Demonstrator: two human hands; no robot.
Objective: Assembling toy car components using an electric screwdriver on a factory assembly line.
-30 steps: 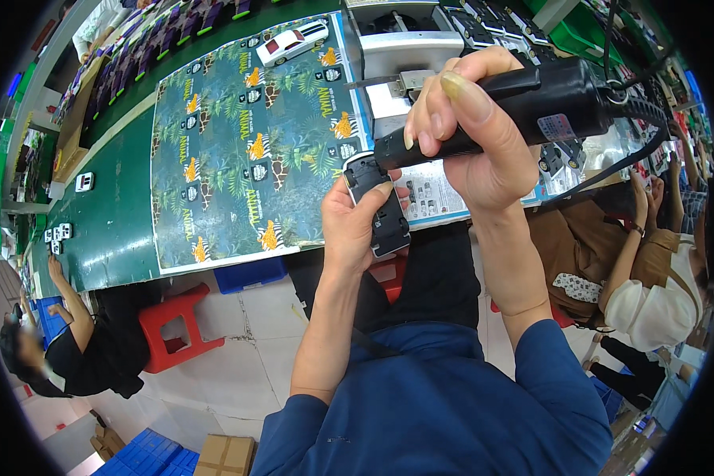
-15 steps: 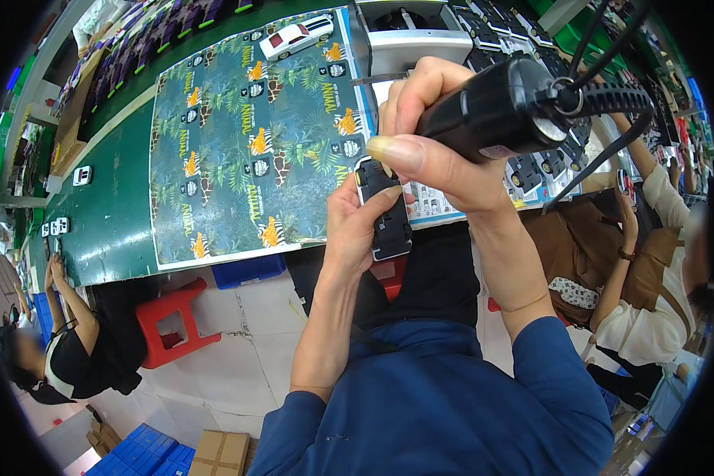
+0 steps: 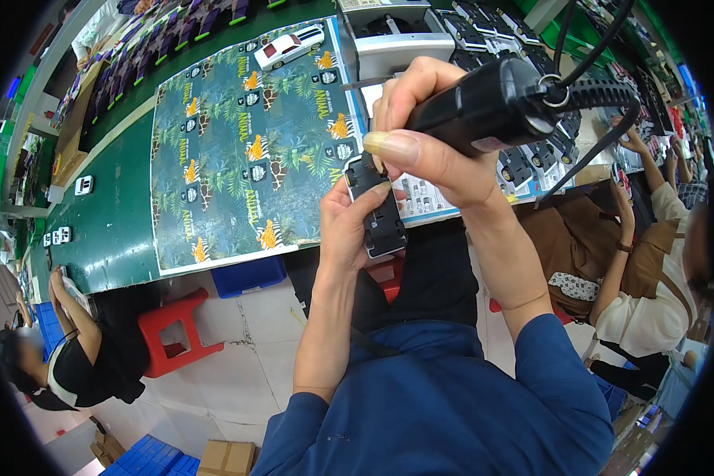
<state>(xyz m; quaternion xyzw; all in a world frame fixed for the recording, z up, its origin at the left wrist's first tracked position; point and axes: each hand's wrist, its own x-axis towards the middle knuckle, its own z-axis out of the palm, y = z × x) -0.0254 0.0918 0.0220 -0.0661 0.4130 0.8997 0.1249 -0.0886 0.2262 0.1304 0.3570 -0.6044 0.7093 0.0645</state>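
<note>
In my right hand (image 3: 436, 135) is a black electric screwdriver (image 3: 484, 107), its cable rising from the back end. My fingers wrap its front part, and the tip is hidden behind them. My left hand (image 3: 347, 222) grips a toy car (image 3: 385, 230), its black underside facing up, near the table's front edge. The thumb presses on that underside. The front of the screwdriver points down at the car's far end; whether it touches cannot be made out. A white toy car (image 3: 289, 47) with dark stripes rests at the far edge of the patterned sheet.
A patterned sheet (image 3: 246, 159) covers the green table (image 3: 119, 214) in front. Beyond my hands stands a metal box (image 3: 397, 51). Several upturned car bodies (image 3: 516, 165) lie to the right. Co-workers sit on both sides; a red stool (image 3: 181, 333) stands at left.
The car in my left hand has tilted slightly and moved a little to the left. My right hand stays above it with the screwdriver. The whole view has shifted slightly.
</note>
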